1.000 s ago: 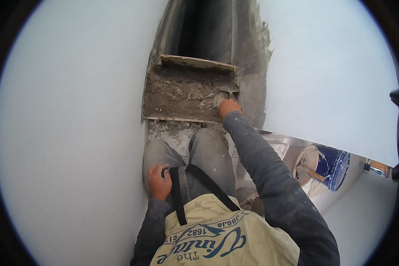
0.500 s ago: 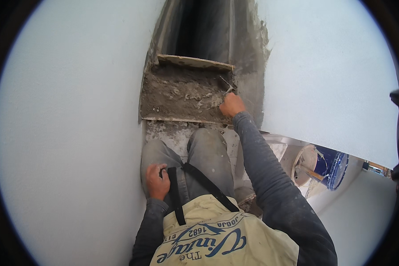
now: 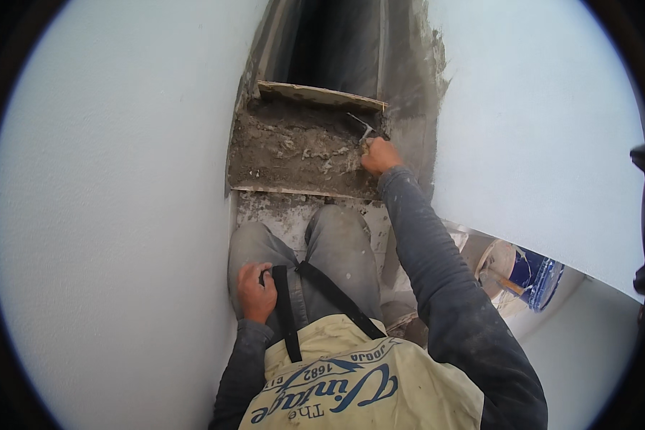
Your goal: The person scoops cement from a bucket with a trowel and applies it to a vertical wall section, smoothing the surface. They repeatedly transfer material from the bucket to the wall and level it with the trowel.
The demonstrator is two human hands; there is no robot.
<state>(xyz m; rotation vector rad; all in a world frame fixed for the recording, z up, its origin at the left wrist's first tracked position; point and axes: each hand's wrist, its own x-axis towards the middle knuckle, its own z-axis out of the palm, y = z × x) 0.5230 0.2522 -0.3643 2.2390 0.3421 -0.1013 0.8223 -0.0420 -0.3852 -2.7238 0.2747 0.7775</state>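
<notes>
My right hand is closed round the handle of a small trowel, whose thin blade is seen nearly edge-on. The blade is over the far right part of a bed of rough, grey-brown mortar. Contact between blade and mortar cannot be made out. A thin board edges the mortar at the far side, and a thin strip runs along its near side. My left hand rests on my left thigh with fingers curled, beside a black strap; what it holds, if anything, is hidden.
White walls rise close on the left and right. Beyond the board is a dark opening with grey plastered sides. A blue bucket lies to the right, near a wooden-handled tool. Stained pale tiles lie before my knees.
My right hand has shifted slightly farther away, and the trowel's tip has moved left and toward the far board. My left hand stays on the thigh. The view has shifted a little.
</notes>
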